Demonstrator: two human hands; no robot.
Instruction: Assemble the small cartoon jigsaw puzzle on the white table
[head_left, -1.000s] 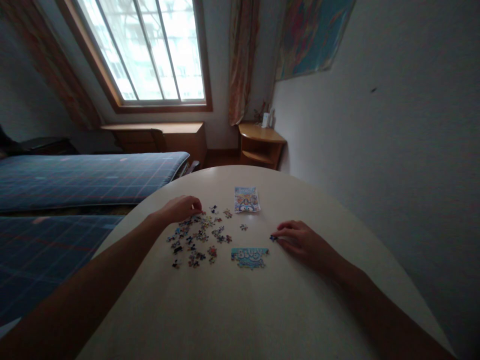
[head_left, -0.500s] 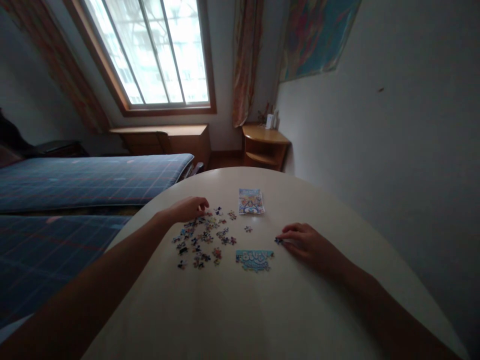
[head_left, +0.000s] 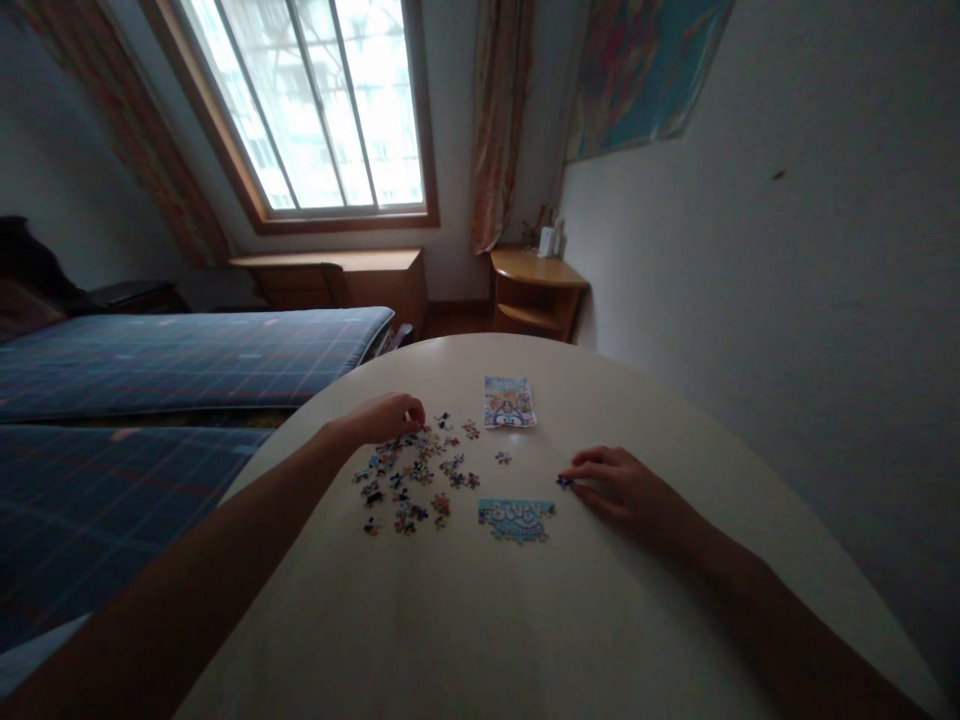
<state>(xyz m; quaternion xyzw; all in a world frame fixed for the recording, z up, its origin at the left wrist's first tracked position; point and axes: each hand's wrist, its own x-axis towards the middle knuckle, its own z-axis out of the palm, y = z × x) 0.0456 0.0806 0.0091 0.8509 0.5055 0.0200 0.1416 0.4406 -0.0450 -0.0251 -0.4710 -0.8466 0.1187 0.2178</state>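
At the far edge of a heap of loose puzzle pieces (head_left: 409, 470) is my left hand (head_left: 386, 415). Its fingers are curled together, low over the pieces; what they hold, if anything, is too small to make out. My right hand (head_left: 615, 485) rests on the right side of the table with a dark puzzle piece (head_left: 564, 482) pinched at its fingertips. Between the hands lies a joined strip of puzzle (head_left: 516, 520), light blue with white lettering and an uneven lower edge. One single puzzle piece (head_left: 502, 458) lies apart above it.
A small printed picture sheet (head_left: 510, 402) lies farther back on the round pale table (head_left: 480, 620). A bed with a plaid cover (head_left: 187, 350) stands at the left, and a white wall (head_left: 750, 300) runs along the right. A desk and corner shelf (head_left: 536, 265) stand behind.
The whole view has shifted slightly, so things appear a little farther right. My left fingers have curled in more over the pieces. My right hand keeps its pinch on the puzzle piece.
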